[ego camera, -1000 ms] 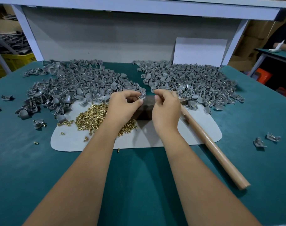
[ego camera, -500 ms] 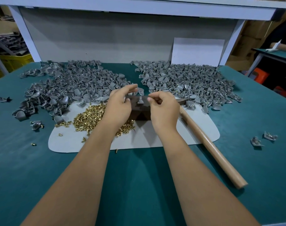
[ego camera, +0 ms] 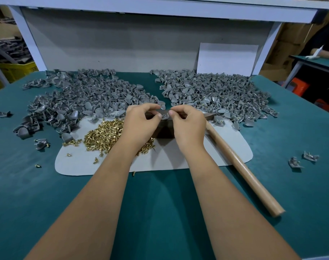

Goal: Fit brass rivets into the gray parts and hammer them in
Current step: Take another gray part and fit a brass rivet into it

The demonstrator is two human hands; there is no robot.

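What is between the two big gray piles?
In the head view, only a bare strip of green table separates the left pile from the right pile.

Place: a small assembly workshop or factory work station.
Bench (ego camera: pixel 300 128): covered in teal felt, with a white frame and a shelf overhead.
Bulk stock: two large heaps of gray parts (ego camera: pixel 88 98) spread along the far edge of the bench, and a pile of brass rivets (ego camera: pixel 105 136) on a gray mat (ego camera: pixel 178 156) in the middle.
Tools: a wooden-handled hammer (ego camera: pixel 242 167) lying toward the right side of the bench.
Surroundings: a yellow crate (ego camera: pixel 15 69) of more dark parts beyond the far left corner, cardboard boxes (ego camera: pixel 283 47) behind the right post, and another teal-topped table (ego camera: pixel 317 61) at the far right.
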